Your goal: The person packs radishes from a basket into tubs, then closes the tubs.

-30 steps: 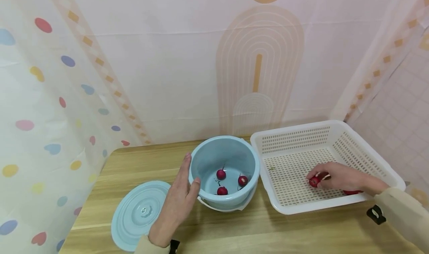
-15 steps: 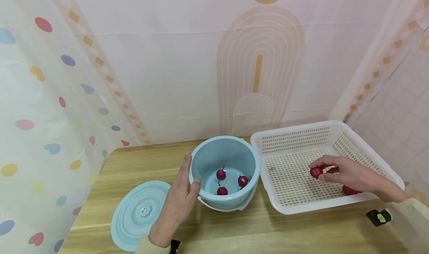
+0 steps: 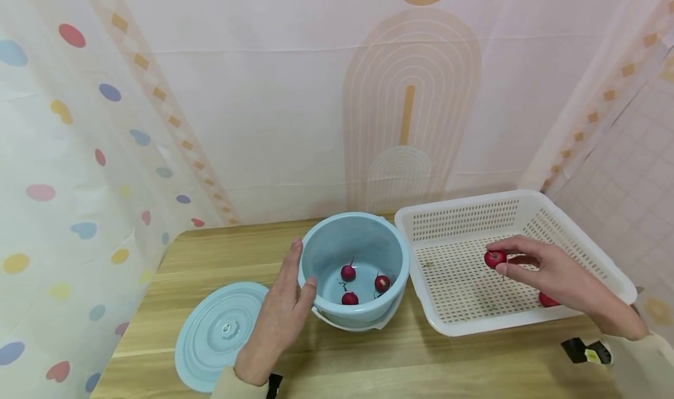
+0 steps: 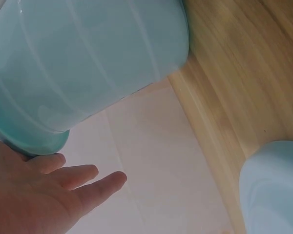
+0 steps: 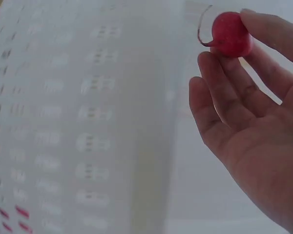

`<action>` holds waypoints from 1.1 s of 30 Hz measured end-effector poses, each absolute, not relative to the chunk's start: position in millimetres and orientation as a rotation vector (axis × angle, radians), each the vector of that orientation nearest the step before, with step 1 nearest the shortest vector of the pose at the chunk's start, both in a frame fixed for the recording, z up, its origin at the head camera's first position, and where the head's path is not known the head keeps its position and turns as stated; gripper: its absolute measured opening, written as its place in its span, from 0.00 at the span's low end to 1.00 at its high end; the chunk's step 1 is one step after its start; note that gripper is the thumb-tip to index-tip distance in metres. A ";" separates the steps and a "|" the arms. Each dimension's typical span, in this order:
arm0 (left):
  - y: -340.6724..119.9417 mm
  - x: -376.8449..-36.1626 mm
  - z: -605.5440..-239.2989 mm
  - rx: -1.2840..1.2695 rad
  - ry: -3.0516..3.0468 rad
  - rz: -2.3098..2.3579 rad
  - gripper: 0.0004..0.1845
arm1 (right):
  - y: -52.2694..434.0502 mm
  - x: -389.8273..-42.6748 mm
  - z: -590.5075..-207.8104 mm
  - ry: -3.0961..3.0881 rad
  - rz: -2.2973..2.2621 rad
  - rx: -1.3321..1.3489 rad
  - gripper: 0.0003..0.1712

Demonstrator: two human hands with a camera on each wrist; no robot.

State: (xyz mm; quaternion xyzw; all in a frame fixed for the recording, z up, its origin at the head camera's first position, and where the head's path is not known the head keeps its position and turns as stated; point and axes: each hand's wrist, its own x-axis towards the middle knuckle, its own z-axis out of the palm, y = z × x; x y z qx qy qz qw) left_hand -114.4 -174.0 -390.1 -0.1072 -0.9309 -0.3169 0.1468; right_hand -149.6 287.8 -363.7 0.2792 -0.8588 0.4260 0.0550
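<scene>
My right hand [image 3: 553, 273] pinches a red radish [image 3: 495, 259] between thumb and fingers, above the white plastic basket [image 3: 450, 329]. In the right wrist view the radish [image 5: 231, 35] shows a thin curved root. Another radish [image 3: 547, 299] lies in the basket, partly covered by the right hand. Three radishes, one of them the near radish [image 3: 350, 298], rest on the floor of the light blue bucket [image 3: 354, 223]. Against the bucket's left rim rests my left hand [image 3: 281, 311], its fingers straight. The left wrist view has these fingers [image 4: 71, 175] beside the rim.
A round blue lid [image 3: 221, 334] lies on the wooden table [image 3: 400, 364], left of the bucket. The bucket's white handle [image 3: 342, 329] hangs down at its front. Bucket and basket stand side by side, close to the patterned curtain [image 3: 263, 124] at the back.
The right hand has lifted the radish up from the basket's floor, uncovering more of the other radish there. The left hand has stayed at the bucket's rim.
</scene>
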 end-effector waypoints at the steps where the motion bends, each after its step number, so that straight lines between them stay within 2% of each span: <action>1: -174.0 -114.6 -389.9 -0.310 -2.680 -0.908 0.37 | 286.1 -147.3 -361.4 -2.607 1.300 0.826 0.19; 17: -173.9 -114.8 -389.3 -0.327 -2.667 -0.876 0.37 | 244.1 -125.9 -336.3 -2.465 1.443 0.686 0.19; 33: -174.1 -116.0 -390.6 -0.330 -2.652 -0.885 0.37 | 197.0 -124.2 -323.9 -2.155 1.551 0.906 0.26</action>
